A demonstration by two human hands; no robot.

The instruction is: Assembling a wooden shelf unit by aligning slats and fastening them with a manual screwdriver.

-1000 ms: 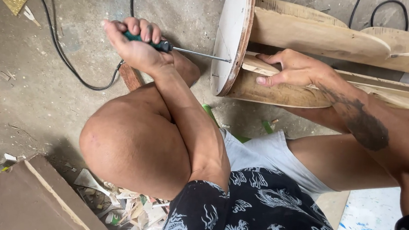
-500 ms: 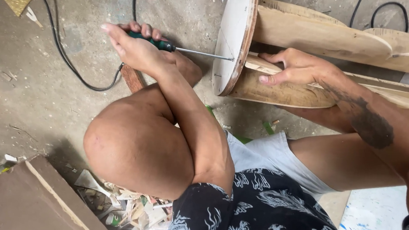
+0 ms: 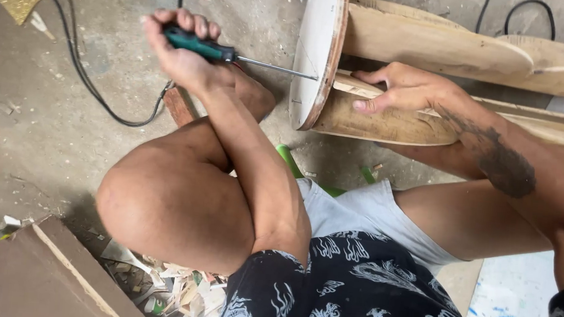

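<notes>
One screwdriver, gripped tight in left hand, tip on one round wooden disc. Right hand lies open on one wooden leg; screw not visible, legs cut off at right.

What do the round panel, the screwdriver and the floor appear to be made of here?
Round panel: apparently plywood, unfinished; its edge shows stacked layers and the face is pale and matte.
Screwdriver in the left hand: thin shaft looks like bare metal, grey and shiny; the green and black handle is probably plastic or rubber.
Floor: likely bare concrete, grey, rough and stained.
</notes>
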